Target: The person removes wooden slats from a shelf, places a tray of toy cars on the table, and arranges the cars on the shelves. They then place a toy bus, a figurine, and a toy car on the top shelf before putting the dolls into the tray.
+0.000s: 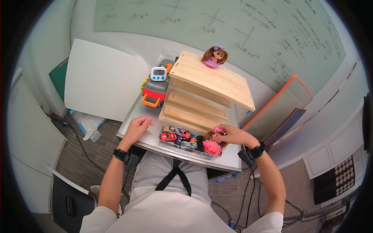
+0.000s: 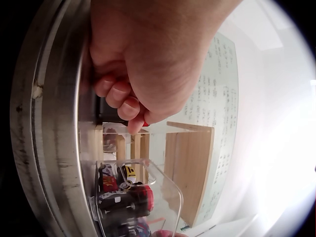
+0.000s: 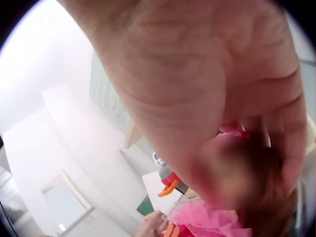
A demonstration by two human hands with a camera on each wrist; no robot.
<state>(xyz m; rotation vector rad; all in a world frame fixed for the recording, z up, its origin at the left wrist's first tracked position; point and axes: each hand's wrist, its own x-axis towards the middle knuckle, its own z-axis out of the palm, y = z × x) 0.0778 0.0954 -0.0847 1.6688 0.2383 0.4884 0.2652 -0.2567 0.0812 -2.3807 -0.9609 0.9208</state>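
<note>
My right hand grips a brown-haired doll in a pink dress by its head. The doll is at the right end of a clear plastic box, overlapping it in the head view. Inside the box lie several toy cars. Pink ruffles of the dress show below the thumb in the right wrist view. My left hand, fingers loosely curled and holding nothing, is over the table left of the box.
Behind the box stands a wooden shelf with a second doll on top. To its left, a white timer sits on a grey and red toy case. A whiteboard spans the wall.
</note>
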